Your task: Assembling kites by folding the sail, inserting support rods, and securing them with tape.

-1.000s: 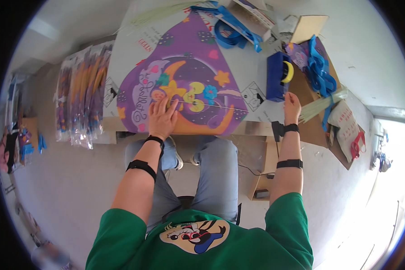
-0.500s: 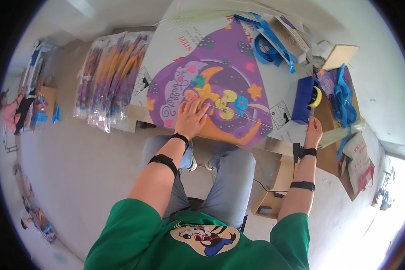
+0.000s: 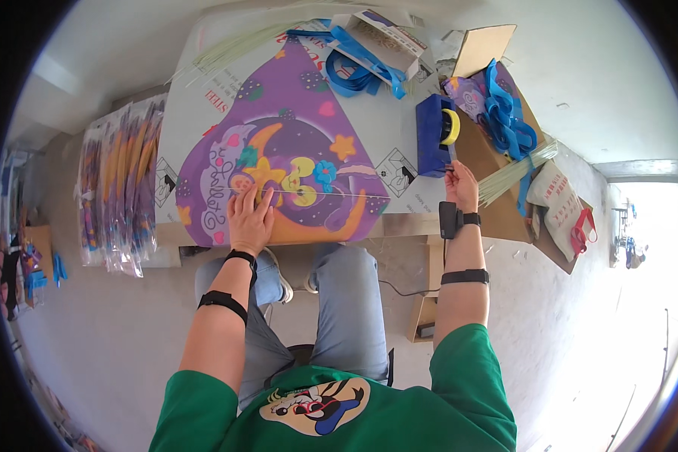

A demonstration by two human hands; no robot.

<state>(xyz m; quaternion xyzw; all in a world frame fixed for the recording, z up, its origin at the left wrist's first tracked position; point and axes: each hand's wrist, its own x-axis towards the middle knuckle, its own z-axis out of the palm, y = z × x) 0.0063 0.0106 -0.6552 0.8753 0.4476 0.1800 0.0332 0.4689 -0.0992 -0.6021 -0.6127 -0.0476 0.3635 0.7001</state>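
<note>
A purple kite sheet (image 3: 286, 105), printed with a moon, stars and a yellow character, lies on the work table. Across its lower part runs a thin pale rod (image 3: 339, 195). My left hand (image 3: 250, 217) rests flat on the sheet over the rod's left stretch, fingers spread. On the right stands a blue tape dispenser (image 3: 432, 135) with a yellow-cored tape roll (image 3: 450, 126). At its front edge, the fingers of my right hand (image 3: 462, 184) are pinched on the end of the clear tape (image 3: 451, 153).
Beyond the sheet are a bundle of thin pale rods (image 3: 241, 51), blue ribbon (image 3: 350, 75) and an opened box (image 3: 384, 41). Bagged printed pieces (image 3: 120, 181) lie at the left. On the right, a cardboard box (image 3: 497, 218) carries more ribbon, rods and a white sack (image 3: 561, 200).
My view has swung right, so the table sits further left in the picture. My left hand stays on the sheet; my right hand stays at the dispenser's front.
</note>
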